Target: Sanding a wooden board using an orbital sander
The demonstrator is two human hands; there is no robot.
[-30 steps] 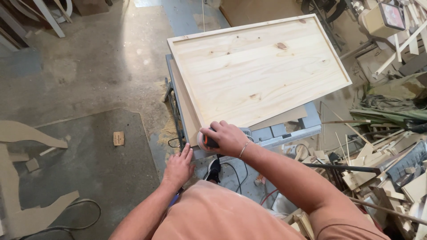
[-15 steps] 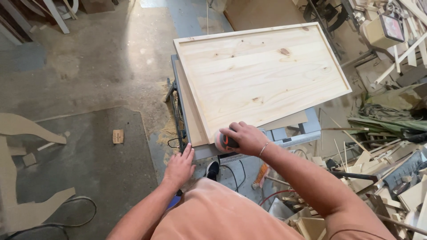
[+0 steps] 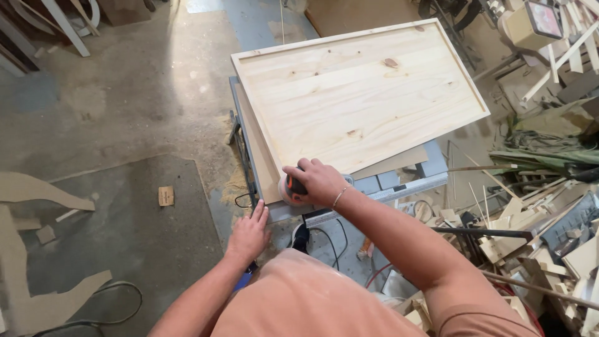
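The right hand (image 3: 318, 180) is wrapped over a small round sander with an orange and black body (image 3: 293, 187), fingers curled down around its top so the tool is held firmly, its disc pressed against the near edge of a large rectangular pale pine panel with a thin raised rim (image 3: 359, 100). The panel lies flat and skewed across a grey metal saw table (image 3: 399, 184), overhanging it on the far side, with a thin sheet of brown board (image 3: 399, 161) showing between panel and table. The left hand (image 3: 248, 234) rests flat with its fingers spread and straight on the near left corner of the table, holding nothing, just beside the panel's corner. A black cable (image 3: 334, 240) hangs below the table edge under the sander. On the dusty concrete floor (image 3: 125, 93) to the left lies a small wooden offcut block (image 3: 165, 195), well apart from both hands, and a heap of wood scraps (image 3: 543, 237) fills the right side.
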